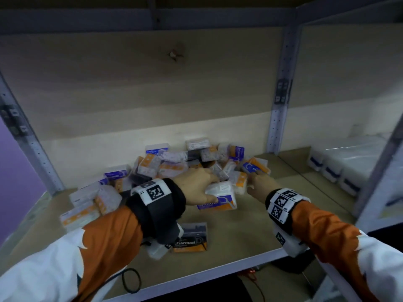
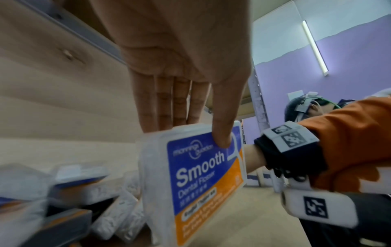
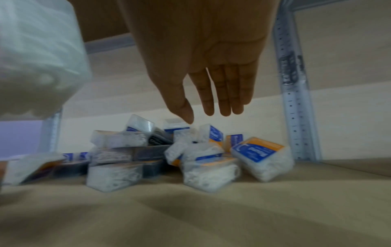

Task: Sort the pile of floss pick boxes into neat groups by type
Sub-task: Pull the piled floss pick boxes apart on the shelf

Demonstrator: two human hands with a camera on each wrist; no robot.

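Observation:
A jumbled pile of floss pick boxes lies at the back of the shelf board. Most are clear with blue-and-orange labels, a few are dark. My left hand grips a clear "Smooth" box at the pile's front. In the left wrist view the thumb presses the label of that Smooth box and the fingers lie behind it. My right hand is open, fingers straight, hovering over the pile's right side near a tilted blue-orange box. A dark "Charcoal" box lies alone near the front edge.
Several clear boxes sit at the left of the shelf. A metal upright stands right of the pile, another at far left. White packs with blue stripes fill the neighbouring bay. A wooden back panel closes the shelf.

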